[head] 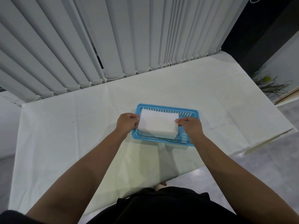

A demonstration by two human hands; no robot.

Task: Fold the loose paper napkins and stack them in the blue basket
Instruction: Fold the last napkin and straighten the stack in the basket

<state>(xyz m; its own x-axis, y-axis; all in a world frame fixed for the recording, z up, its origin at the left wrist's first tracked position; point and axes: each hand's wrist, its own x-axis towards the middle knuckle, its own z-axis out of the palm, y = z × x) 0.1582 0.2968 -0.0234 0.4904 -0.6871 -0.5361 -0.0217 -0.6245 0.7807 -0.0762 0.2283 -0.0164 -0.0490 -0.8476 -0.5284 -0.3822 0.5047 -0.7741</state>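
Office-like indoor room, grey vertical blinds [80,46] across the top of the frame, white-clothed table [64,126] at centre, polished grey floor [258,167] lower right, potted plant [271,84] at right edge

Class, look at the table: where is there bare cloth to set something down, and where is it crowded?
Bare white tablecloth lies left of the blue basket, also right of it toward the table edge, and behind it up to the blinds. It is crowded at the basket itself: the napkin stack fills it, with the left hand and right hand gripping its ends.
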